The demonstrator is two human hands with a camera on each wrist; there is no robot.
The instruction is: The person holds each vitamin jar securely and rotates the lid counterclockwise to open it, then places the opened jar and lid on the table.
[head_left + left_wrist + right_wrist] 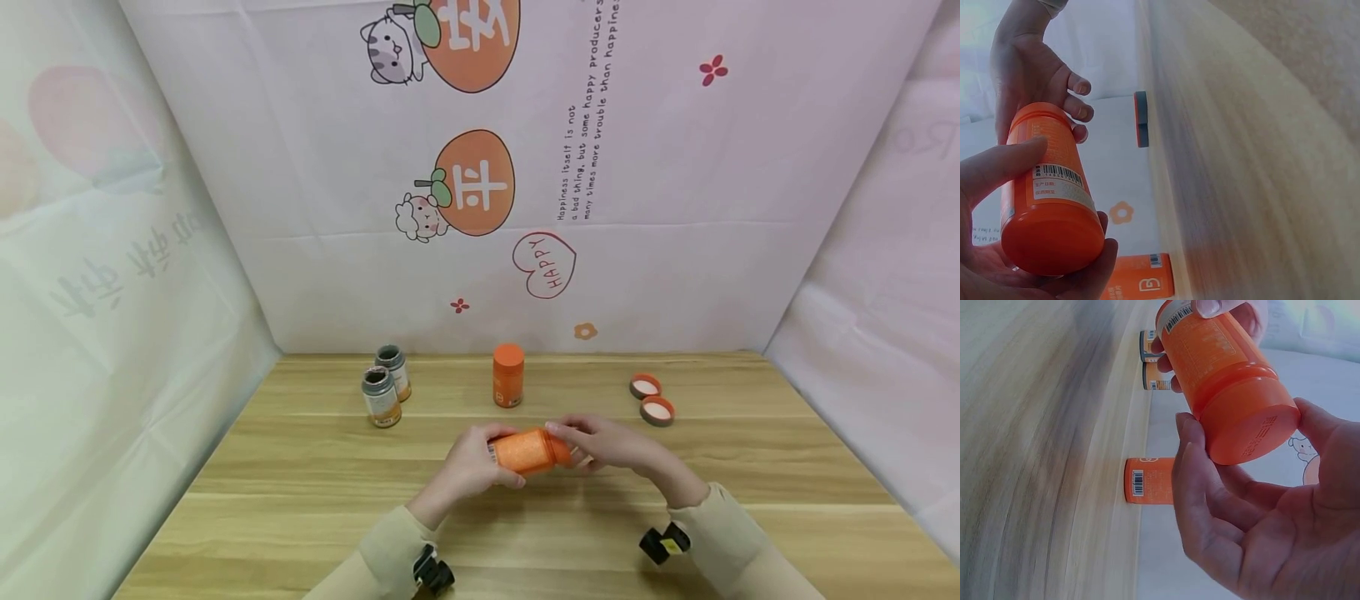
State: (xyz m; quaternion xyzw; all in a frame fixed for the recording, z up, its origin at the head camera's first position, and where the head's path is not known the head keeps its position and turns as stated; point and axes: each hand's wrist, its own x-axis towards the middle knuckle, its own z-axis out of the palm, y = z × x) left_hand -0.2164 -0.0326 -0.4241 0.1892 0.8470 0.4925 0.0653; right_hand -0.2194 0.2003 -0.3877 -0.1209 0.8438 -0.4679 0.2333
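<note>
My left hand [474, 465] grips an orange bottle [522, 452] around its body, its thumb lying along the label in the left wrist view. The bottle is tilted nearly onto its side above the table, lid end to the right. At that end, my right hand [609, 442] pinches the orange lid [1250, 422] between thumb and fingertips. The lid sits on the bottle, its flat top facing the right palm. Behind the hands, a second orange bottle [508, 379] stands upright with its lid on.
Two open grey-necked jars [382, 400] stand at the back left of the wooden table [300, 500]. On the back right lie two lids [657, 410], white insides up, orange and grey at the rims. Printed white cloth [337, 275] hangs behind and at both sides.
</note>
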